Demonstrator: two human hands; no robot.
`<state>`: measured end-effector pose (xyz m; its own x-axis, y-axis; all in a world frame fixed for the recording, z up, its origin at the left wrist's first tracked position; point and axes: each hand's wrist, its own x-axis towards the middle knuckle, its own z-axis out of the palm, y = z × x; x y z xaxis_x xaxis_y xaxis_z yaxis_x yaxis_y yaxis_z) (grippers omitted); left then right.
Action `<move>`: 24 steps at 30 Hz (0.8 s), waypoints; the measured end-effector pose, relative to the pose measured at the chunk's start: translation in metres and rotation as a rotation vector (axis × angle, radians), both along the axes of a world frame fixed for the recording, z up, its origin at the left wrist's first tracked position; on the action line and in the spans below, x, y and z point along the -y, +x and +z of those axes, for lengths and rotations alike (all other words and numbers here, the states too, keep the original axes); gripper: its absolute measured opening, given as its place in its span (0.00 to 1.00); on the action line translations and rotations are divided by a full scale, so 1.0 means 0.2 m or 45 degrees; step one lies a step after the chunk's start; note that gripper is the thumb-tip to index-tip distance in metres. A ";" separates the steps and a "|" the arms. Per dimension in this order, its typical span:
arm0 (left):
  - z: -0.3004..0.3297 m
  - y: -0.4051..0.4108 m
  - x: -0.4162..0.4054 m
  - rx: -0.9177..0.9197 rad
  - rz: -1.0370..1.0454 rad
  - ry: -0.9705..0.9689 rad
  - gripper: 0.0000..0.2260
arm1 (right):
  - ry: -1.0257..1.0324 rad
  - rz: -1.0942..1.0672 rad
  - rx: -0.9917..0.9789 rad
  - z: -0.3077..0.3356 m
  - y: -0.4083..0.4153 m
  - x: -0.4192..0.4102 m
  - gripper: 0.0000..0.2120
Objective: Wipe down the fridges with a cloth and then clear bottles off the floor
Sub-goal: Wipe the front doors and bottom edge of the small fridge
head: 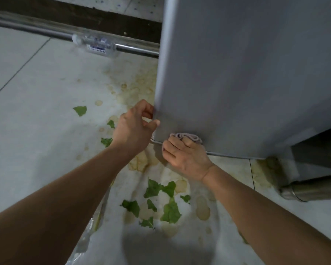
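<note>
The grey fridge fills the upper right of the view, its door face tilting toward the camera and its lower left corner coming down to where both hands work. Beneath it the pale tiled floor is blotched with dried yellowish stains and strewn with torn green leaves. A clear plastic bottle lies on its side well apart from the hands, against a metal rail along the far wall; it has not been cleared yet. The left hand grips the fridge's left edge, fingers curled around the corner and the thumb pressed on the door face. The right hand holds a small pinkish cloth against the bottom strip of the door, its fingers bent and bunched over the wad. The wiping step appears to be reaching the door's lowest part. The likely risks from here: the cloth may slip off the bottom rim and drag over the dirty floor, smearing grime back onto the fridge; a push on the gripped edge could swing the door; and the leaves could make footing slippery on the way to the bottle.
</note>
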<state>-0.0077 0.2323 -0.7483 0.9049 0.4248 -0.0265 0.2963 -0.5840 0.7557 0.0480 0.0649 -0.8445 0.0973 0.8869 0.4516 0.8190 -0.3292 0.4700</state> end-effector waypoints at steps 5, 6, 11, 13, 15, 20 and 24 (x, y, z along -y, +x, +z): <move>-0.01 0.00 0.00 -0.046 -0.004 0.044 0.07 | -0.231 -0.099 -0.052 -0.02 0.08 0.44 0.10; -0.01 0.00 0.00 -0.049 -0.007 0.048 0.07 | -0.280 -0.173 -0.053 -0.02 0.09 0.54 0.12; -0.02 -0.01 0.00 -0.011 -0.013 0.072 0.07 | -0.234 -0.612 -0.162 0.04 0.05 0.78 0.16; -0.01 -0.01 0.01 0.004 -0.014 0.075 0.06 | -0.011 -0.829 -0.354 0.07 -0.01 0.77 0.11; -0.01 -0.02 0.03 0.010 0.027 0.049 0.05 | 0.376 -1.033 -0.604 0.11 -0.09 0.75 0.10; 0.00 -0.02 0.06 -0.004 0.128 -0.059 0.05 | 1.122 -1.242 -0.986 0.18 -0.16 0.83 0.14; -0.01 -0.02 0.06 0.004 0.158 -0.101 0.07 | 1.473 -1.355 -0.988 0.23 -0.06 0.87 0.15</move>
